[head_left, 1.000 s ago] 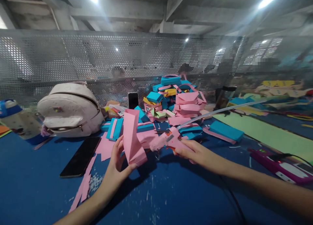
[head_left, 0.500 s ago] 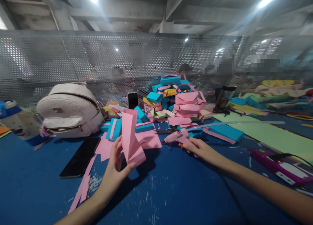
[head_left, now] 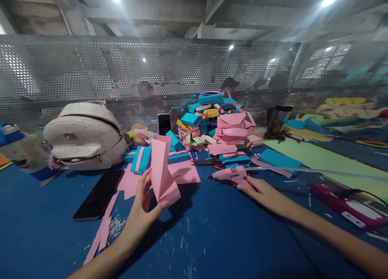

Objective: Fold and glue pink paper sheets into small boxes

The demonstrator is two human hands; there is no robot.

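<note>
A folded pink paper piece [head_left: 162,170], with a tall upright panel and a box-like base, is held above the table by my left hand [head_left: 148,204], thumb on the base and fingers behind it. My right hand [head_left: 260,194] is closed around the handle of a pink hot glue gun [head_left: 232,175]. The gun's dark nozzle points left, and a long clear glue stick [head_left: 281,170] sticks out of its back. Flat pink paper [head_left: 184,173] and blue folded paper boxes [head_left: 141,160] lie behind the held piece. Scissors [head_left: 206,162] rest behind the gun.
Paper boxes and bags [head_left: 232,127] are piled at the back centre. To the left are a white backpack [head_left: 86,135], a black phone [head_left: 98,196] and a cup [head_left: 26,154]. Green sheets [head_left: 327,162] and a purple power strip [head_left: 348,206] lie right. A perforated screen [head_left: 182,69] stands behind.
My right hand and the glue gun have moved right and slightly nearer to me, and the glue stick has shifted with them. My left hand keeps the pink paper piece nearly still.
</note>
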